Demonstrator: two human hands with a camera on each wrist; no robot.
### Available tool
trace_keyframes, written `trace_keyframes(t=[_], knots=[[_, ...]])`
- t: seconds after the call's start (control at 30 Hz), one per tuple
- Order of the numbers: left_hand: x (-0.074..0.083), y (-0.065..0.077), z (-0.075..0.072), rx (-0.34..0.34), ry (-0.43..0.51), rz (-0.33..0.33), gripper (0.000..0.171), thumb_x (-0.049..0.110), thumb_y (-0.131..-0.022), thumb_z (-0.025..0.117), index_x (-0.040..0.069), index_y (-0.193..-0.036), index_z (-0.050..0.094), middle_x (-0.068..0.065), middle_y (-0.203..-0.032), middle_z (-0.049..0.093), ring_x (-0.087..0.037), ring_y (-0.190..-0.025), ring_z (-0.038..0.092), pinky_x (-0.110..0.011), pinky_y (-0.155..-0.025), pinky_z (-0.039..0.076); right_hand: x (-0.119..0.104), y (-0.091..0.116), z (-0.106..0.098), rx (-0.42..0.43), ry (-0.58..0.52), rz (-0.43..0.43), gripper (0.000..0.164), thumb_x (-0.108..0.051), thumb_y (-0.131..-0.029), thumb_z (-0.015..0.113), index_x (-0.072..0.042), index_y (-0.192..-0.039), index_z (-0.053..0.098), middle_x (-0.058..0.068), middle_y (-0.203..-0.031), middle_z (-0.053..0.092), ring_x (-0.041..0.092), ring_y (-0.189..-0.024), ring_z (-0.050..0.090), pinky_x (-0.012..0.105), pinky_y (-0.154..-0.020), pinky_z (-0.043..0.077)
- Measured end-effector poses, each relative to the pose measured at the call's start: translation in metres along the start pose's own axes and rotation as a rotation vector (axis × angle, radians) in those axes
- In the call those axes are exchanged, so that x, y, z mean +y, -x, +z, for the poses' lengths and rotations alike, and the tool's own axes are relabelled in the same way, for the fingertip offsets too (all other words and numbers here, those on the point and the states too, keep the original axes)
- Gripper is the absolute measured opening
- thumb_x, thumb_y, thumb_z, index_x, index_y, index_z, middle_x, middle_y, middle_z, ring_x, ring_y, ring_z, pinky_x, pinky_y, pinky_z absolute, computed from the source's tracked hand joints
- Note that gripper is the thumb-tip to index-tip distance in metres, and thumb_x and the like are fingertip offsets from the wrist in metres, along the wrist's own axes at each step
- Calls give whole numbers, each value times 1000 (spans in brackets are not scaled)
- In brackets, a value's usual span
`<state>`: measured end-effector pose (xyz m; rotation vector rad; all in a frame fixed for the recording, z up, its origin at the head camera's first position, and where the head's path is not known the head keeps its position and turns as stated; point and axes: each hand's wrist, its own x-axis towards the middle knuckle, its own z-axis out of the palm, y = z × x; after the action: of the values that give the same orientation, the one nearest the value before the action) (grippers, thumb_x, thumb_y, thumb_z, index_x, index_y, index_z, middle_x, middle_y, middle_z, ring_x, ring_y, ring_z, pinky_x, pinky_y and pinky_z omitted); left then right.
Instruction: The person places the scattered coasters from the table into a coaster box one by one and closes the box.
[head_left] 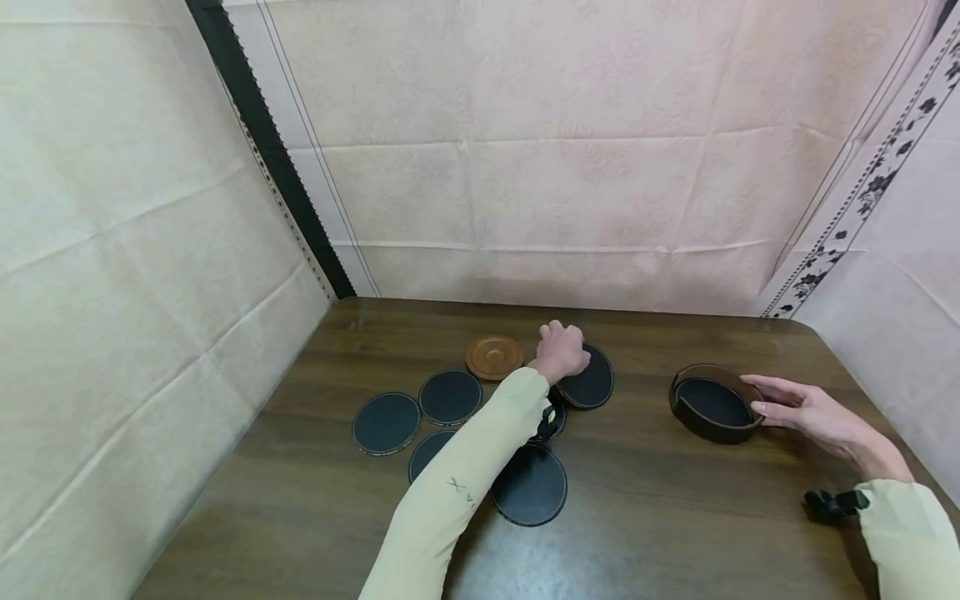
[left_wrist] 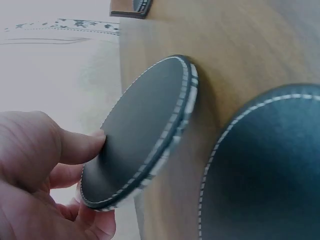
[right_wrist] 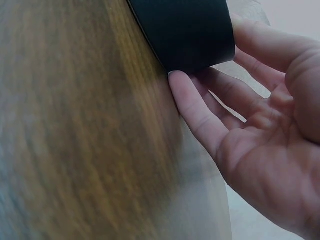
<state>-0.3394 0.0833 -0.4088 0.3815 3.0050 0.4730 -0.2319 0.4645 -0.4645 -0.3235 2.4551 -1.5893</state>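
Note:
A round black coaster (left_wrist: 142, 132) with pale edge stitching is pinched at its rim by my left hand (head_left: 561, 352), the thumb on its upper face. It is tilted over the table, and another black coaster (left_wrist: 270, 165) shows close beside it in the left wrist view. To the right stands a round, dark coaster holder (head_left: 686, 411), low-walled, with a black coaster (head_left: 718, 402) visible inside. My right hand (head_left: 817, 417) holds the side of this holder, thumb and fingers set apart along its outer wall (right_wrist: 185, 37).
Several black coasters (head_left: 386, 423) lie on the wooden table (head_left: 637, 533), partly hidden under the left sleeve (head_left: 457, 492). A brown round piece (head_left: 495, 358) sits behind them. Pale cloth (head_left: 555, 192) hangs past the table's far edge and at both sides.

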Motion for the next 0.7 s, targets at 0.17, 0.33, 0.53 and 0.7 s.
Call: trace_keyframes(t=[0.17, 0.33, 0.53, 0.7], knots=[[0, 1, -9, -23, 66, 10, 14, 22, -96, 54, 17, -93, 67, -7, -113, 52, -25, -104, 42, -29, -67, 41, 0, 0, 0, 2, 9, 7, 56, -10, -99, 57, 1, -149, 33, -35, -126, 51, -3, -105, 63, 26, -80, 57], [1, 1, -21, -25, 82, 100, 25, 15, -94, 51, 16, -102, 74, 0, -122, 65, -19, -112, 56, -27, -81, 48, -1, 0, -1, 7, 16, 11, 57, -11, -99, 57, 1, -149, 33, -35, -125, 50, -4, -105, 63, 26, -80, 57], [9, 5, -29, -26, 141, 113, 26, 17, -95, 52, 19, -112, 72, 4, -117, 68, -12, -101, 62, -28, -89, 51, -2, 0, -1, 7, 13, 14, 56, -10, -99, 58, 0, -149, 34, -35, -125, 51, -3, -105, 63, 26, -80, 57], [17, 9, -31, -27, 235, 97, 20, 18, -96, 53, 18, -107, 69, 2, -108, 68, -14, -90, 59, -28, -82, 50, -2, 0, 0, 4, 7, 8, 56, -9, -99, 57, 1, -148, 34, -34, -125, 53, -2, -103, 64, 25, -80, 57]])
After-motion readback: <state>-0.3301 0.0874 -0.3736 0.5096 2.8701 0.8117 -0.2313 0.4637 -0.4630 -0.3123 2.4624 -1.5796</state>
